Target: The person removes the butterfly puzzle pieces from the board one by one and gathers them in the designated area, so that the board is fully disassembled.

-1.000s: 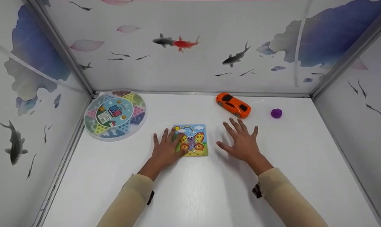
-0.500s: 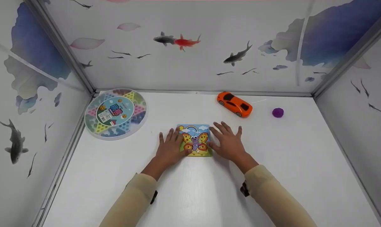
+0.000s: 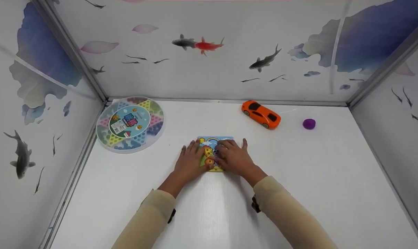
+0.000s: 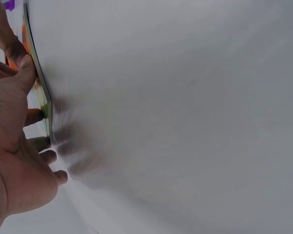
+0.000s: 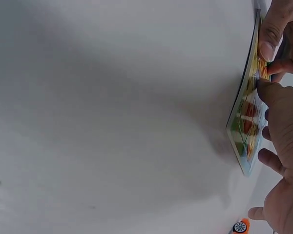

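Observation:
A small square butterfly puzzle (image 3: pixel 209 161) lies flat on the table, its picture partly covered by both hands. My left hand (image 3: pixel 189 162) rests along its left side, thumb on the front left part and fingertips at the edge. In the left wrist view the left thumb (image 4: pixel 28 73) presses on the board (image 4: pixel 45 100). My right hand (image 3: pixel 237 158) lies over the right half, its bent fingers and thumb touching the picture. Thin lines between pieces show on the puzzle (image 5: pixel 248 117) in the right wrist view. No lifted piece is visible.
A round Chinese checkers set (image 3: pixel 130 124) lies at the back left. An orange toy car (image 3: pixel 261 114) stands near the back wall, with a purple ball (image 3: pixel 309 123) to its right. Patterned walls (image 3: pixel 209 76) enclose the white table (image 3: pixel 316 180) at the back and sides.
My right hand has moved left, from beside the puzzle to over its right half, and its fingers have bent. The left hand stays at the puzzle's left side.

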Available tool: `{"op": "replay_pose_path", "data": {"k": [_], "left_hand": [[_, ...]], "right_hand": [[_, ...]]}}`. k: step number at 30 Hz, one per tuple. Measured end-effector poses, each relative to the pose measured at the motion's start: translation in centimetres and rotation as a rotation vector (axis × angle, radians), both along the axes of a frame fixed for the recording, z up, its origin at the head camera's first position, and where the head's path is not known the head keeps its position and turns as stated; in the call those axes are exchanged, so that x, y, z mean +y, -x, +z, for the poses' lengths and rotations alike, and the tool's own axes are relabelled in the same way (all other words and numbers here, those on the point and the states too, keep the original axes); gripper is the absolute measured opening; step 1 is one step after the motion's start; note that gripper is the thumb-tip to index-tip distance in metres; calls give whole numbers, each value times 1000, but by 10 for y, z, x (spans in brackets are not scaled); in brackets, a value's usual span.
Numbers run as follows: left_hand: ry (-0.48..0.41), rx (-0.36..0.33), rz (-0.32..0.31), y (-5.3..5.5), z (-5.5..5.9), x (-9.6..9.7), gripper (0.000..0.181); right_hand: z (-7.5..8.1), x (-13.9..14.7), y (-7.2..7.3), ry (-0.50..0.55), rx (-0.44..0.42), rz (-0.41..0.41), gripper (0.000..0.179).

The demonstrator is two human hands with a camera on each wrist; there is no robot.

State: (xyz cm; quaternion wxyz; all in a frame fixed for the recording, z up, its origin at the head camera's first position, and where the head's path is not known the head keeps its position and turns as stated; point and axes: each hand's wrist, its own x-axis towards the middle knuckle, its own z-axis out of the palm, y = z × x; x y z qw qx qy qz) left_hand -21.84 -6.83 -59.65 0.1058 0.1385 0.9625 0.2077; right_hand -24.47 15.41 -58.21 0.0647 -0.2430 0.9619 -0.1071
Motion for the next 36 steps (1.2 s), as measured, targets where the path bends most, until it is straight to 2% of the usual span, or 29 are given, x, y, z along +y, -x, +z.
{"op": "replay_pose_path", "data": {"k": [5, 10, 24, 30, 36], "left_hand": [[1, 13, 10, 1, 0, 1, 82], [2, 14, 15, 1, -2, 1, 83], [15, 27, 5, 1, 2, 1, 85], [-1, 28, 8, 2, 1, 0, 87], [17, 40, 11, 2, 0, 0, 88]], "right_hand": [[1, -13, 6, -45, 6, 21, 50], [0, -27, 12, -45, 10, 33, 44], [6, -49, 21, 6, -15, 8, 47], [5, -52, 25, -1, -24, -31, 51], [5, -54, 26, 13, -27, -16, 63]]}}
